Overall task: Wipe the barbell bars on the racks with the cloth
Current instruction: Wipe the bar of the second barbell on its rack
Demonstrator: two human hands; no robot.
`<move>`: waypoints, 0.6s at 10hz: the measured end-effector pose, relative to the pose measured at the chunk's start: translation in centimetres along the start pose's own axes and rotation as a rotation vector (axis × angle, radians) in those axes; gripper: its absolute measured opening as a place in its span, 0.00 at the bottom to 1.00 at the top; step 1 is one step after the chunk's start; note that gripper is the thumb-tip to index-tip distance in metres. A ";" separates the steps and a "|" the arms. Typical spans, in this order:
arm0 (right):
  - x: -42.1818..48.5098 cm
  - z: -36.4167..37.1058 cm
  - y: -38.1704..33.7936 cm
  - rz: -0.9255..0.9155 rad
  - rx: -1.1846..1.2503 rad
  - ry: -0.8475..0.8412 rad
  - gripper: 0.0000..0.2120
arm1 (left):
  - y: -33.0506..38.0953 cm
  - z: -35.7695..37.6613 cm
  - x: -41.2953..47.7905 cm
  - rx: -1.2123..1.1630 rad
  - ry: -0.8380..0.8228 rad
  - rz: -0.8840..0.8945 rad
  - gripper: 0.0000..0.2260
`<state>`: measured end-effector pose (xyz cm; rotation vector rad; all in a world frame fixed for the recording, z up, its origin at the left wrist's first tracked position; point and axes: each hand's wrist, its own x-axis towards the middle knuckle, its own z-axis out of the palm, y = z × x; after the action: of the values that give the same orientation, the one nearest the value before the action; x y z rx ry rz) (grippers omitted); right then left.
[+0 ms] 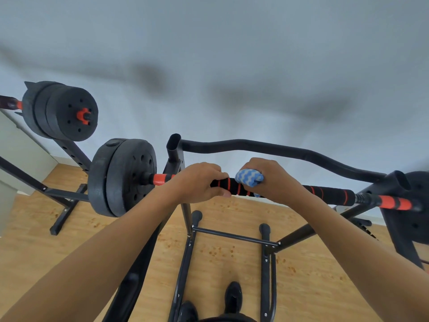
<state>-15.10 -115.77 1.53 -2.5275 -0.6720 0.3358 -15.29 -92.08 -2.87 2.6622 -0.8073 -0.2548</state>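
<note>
Room to move: the near barbell bar [325, 191] runs left to right across the middle. Bare grip shows only in a short gap between the two hands, then a long clear run off to the right until the threaded end. A curved black rail [267, 147] sits just behind it.
Left hand [199, 182]: wrapped right round the bar, fingers curled over the top, thumb under, gripping the foam.
Right hand [276, 180]: closed on the cloth [249, 178], pressing it against the bar just right of the left hand.
Cloth: balled up, blue and white wavy stripes, looks soft.
Counts: two barbells in view; the second barbell [60, 110] is further back on the left on its own stand [67, 194]. Two hands, two black shoes [233, 297] at the bottom edge.
Plates: left plates [120, 177] on the near bar, a stack of rough matte black discs; a right plate [417, 205] is cut off by the frame.
Bar look: black foam with thin red rings, orange-red collars at the ends.
Floor: wood floor [232, 252], light, speckled.
</note>
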 end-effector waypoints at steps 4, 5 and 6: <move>1.3 -0.1 -0.1 0.156 -0.082 0.016 0.12 | 0.0 -1.7 1.5 0.016 -0.178 -0.107 0.25; 1.1 0.0 -0.6 0.157 -0.074 -0.017 0.13 | 0.4 -1.3 0.8 0.146 -0.003 -0.004 0.20; 0.1 0.4 -0.5 0.083 -0.021 0.072 0.03 | 0.2 -0.9 0.5 0.108 0.046 0.027 0.16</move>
<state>-15.37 -115.15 1.47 -2.5791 -0.5467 0.2668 -14.76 -92.22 -1.97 2.7444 -0.8643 -0.1459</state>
